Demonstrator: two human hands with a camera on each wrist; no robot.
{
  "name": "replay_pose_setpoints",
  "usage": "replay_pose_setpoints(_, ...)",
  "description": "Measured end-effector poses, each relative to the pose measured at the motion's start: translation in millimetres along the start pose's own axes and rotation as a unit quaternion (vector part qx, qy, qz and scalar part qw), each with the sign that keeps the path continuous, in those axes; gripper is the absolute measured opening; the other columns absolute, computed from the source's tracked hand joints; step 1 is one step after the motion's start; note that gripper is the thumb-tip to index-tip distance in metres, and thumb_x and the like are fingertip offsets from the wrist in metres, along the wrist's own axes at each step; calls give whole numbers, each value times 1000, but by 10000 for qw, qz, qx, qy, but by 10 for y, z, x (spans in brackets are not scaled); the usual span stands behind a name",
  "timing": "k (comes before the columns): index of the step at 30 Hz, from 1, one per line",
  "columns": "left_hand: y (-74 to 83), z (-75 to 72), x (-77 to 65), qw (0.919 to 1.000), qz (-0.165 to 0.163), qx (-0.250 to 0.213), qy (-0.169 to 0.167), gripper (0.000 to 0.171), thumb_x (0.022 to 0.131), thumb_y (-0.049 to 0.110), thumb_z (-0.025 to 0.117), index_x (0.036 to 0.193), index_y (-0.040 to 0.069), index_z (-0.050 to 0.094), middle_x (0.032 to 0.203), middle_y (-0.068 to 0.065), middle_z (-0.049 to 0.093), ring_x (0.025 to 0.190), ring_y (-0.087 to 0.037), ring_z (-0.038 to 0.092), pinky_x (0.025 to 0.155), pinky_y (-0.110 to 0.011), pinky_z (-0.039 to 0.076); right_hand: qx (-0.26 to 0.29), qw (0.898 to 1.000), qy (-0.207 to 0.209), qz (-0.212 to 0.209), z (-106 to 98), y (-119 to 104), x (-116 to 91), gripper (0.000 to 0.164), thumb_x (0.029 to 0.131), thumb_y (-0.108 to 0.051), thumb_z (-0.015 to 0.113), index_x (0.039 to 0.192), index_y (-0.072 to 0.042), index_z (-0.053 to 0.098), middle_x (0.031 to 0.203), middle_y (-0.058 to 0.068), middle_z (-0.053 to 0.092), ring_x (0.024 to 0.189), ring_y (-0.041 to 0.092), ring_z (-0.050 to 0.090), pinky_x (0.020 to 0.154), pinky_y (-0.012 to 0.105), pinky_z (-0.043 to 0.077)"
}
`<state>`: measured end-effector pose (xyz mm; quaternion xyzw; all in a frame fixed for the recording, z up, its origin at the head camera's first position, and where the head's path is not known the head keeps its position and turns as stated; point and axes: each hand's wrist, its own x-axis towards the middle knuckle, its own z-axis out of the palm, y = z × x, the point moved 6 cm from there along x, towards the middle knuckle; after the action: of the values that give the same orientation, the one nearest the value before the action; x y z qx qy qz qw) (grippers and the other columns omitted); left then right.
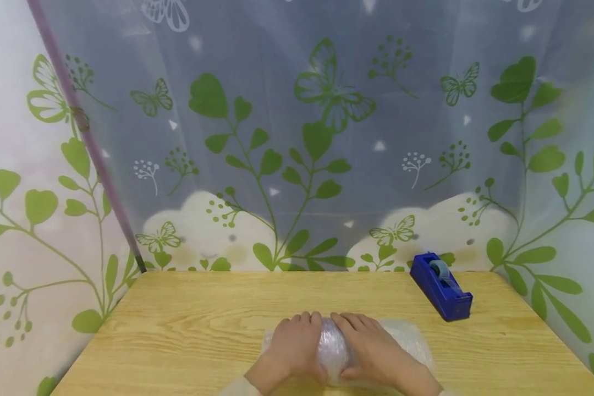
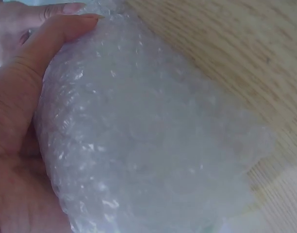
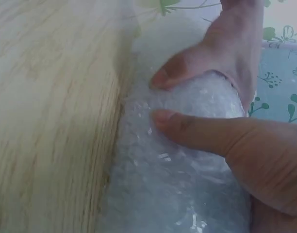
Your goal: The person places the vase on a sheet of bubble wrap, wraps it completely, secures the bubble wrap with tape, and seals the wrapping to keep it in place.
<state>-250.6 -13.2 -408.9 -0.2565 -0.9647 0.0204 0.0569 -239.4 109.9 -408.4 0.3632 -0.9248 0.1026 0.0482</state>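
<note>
Near the front edge of the table lies a roll of clear bubble wrap [image 1: 333, 345], its bubbled surface shiny. My left hand [image 1: 297, 345] grips it from the left and my right hand [image 1: 376, 352] from the right, with a strip of the roll showing between them. In the right wrist view, both thumbs press on the near side of the bubble wrap [image 3: 163, 174], their tips a short way apart. A flat end of the bubble wrap [image 2: 226, 141] spreads over the wood in the left wrist view. Anything inside the roll is hidden.
A blue tape dispenser [image 1: 443, 289] with a roll of clear tape stands at the back right of the wooden table [image 1: 193, 313]. Behind and beside the table hang fabric walls [image 1: 257, 165] printed with leaves and butterflies. A slanted pole [image 1: 99, 159] runs along the left corner.
</note>
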Motion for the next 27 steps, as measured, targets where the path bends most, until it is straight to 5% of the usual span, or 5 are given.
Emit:
replay_pose_setpoints(17,-36,0,126,9955,-189,-461,-800,80,52,58,83,106,9,50,83,-1,54,72,-16,56,60,-31,49,-575,9976,202,334,28,-19,77,92,62,-42,86,132,1,44,118,16,55,103,31,57,83,45,49)
replay_pose_setpoints(27,-82,7,150,9944,3,-589,-876,80,51,50,85,109,8,49,84,-2,53,72,-15,56,61,-30,48,-326,9982,275,427,77,11,100,92,60,-35,87,132,0,42,116,16,55,101,33,57,80,47,49)
